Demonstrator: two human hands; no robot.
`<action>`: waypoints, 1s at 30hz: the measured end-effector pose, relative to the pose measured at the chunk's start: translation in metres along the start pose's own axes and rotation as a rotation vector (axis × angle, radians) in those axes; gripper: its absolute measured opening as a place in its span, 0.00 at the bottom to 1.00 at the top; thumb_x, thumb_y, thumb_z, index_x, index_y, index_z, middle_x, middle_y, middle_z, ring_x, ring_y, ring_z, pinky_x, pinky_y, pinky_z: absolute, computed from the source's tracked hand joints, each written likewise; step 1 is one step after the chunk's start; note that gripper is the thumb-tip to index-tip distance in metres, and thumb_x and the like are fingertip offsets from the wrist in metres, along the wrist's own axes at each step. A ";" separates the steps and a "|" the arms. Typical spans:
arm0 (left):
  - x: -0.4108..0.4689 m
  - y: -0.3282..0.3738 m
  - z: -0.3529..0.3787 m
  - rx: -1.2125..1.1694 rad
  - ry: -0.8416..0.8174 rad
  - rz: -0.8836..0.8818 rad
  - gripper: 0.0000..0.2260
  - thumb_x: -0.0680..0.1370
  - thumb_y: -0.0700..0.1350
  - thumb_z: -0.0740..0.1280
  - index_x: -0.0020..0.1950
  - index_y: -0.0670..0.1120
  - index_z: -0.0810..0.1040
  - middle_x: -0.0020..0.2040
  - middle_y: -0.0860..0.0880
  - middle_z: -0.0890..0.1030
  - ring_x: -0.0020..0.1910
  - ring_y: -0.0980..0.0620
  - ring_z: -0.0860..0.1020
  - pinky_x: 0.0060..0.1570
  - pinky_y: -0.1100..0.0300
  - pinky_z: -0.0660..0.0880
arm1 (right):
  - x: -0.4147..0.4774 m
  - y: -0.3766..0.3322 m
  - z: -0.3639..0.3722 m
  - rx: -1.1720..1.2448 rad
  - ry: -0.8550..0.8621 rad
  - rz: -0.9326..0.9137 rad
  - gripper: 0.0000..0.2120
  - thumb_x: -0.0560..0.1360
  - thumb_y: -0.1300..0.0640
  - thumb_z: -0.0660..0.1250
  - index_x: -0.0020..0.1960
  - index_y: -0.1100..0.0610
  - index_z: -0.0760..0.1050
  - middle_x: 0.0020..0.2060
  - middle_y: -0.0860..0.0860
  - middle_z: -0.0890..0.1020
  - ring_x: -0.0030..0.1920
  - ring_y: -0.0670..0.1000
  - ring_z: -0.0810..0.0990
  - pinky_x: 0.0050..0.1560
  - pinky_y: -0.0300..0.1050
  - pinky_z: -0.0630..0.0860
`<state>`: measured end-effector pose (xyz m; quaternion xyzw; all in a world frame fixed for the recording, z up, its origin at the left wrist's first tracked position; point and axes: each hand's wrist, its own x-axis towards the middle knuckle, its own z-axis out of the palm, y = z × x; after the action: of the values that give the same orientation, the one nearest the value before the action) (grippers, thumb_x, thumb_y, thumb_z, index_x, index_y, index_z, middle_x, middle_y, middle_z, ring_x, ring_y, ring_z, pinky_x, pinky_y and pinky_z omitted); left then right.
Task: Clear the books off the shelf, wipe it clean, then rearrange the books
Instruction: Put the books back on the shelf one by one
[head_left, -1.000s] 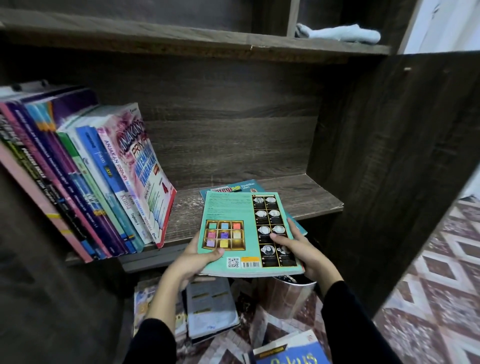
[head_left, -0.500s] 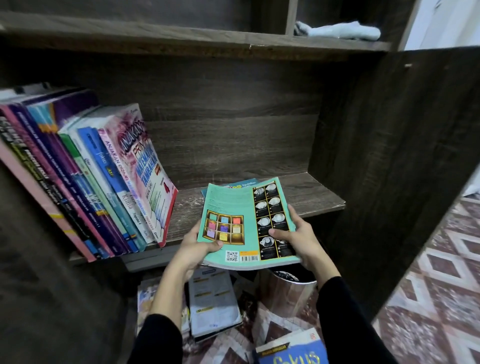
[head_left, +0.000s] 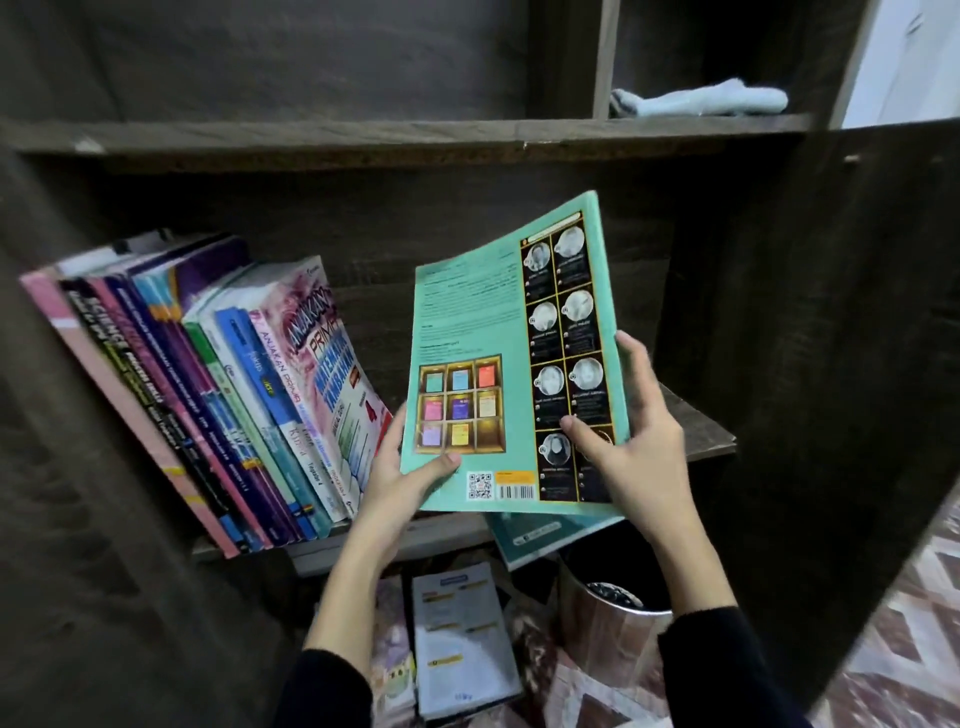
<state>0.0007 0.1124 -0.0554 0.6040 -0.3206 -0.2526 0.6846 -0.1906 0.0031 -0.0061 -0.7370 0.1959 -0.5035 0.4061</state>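
Note:
I hold a teal book (head_left: 483, 322) tilted upright in front of the shelf, back cover facing me. My left hand (head_left: 410, 478) grips its lower left corner, thumb on the cover. My right hand (head_left: 634, 447) grips its right edge, thumb on the black photo strip. A row of several books (head_left: 208, 395) leans left on the left part of the dark wooden shelf (head_left: 701, 436). Another teal book (head_left: 540, 535) juts over the shelf's front edge beneath the held one.
A pale blue cloth (head_left: 701, 101) lies on the upper shelf at right. Below the shelf, loose books (head_left: 457, 639) lie on the patterned floor beside a metal bin (head_left: 608, 629). The cabinet's dark side panel (head_left: 831, 364) stands close on the right.
Both hands have raised the teal book from lying nearly flat above the shelf to standing tilted upright, and the view has dropped lower.

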 end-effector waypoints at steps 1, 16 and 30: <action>0.003 0.007 -0.001 0.040 -0.017 0.011 0.32 0.71 0.35 0.71 0.71 0.55 0.66 0.56 0.53 0.81 0.56 0.53 0.79 0.48 0.64 0.77 | -0.001 -0.006 0.002 -0.009 0.015 -0.034 0.41 0.71 0.66 0.72 0.70 0.35 0.57 0.52 0.22 0.75 0.52 0.33 0.78 0.57 0.33 0.72; 0.008 0.170 -0.011 0.518 0.250 0.661 0.39 0.69 0.61 0.69 0.75 0.55 0.55 0.75 0.55 0.58 0.72 0.62 0.57 0.69 0.65 0.56 | -0.018 -0.003 0.141 -0.370 0.252 -0.618 0.31 0.72 0.59 0.66 0.71 0.55 0.58 0.46 0.50 0.85 0.24 0.49 0.73 0.30 0.41 0.69; 0.000 0.143 -0.080 1.372 0.258 0.557 0.30 0.76 0.50 0.65 0.73 0.49 0.54 0.77 0.53 0.55 0.77 0.53 0.47 0.71 0.51 0.34 | -0.038 0.009 0.225 -0.215 -0.062 -0.102 0.29 0.63 0.69 0.77 0.62 0.58 0.77 0.39 0.57 0.85 0.35 0.57 0.83 0.33 0.42 0.74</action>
<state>0.0540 0.1860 0.0811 0.8164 -0.4643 0.2593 0.2252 -0.0025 0.1149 -0.0720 -0.8004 0.1983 -0.4768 0.3044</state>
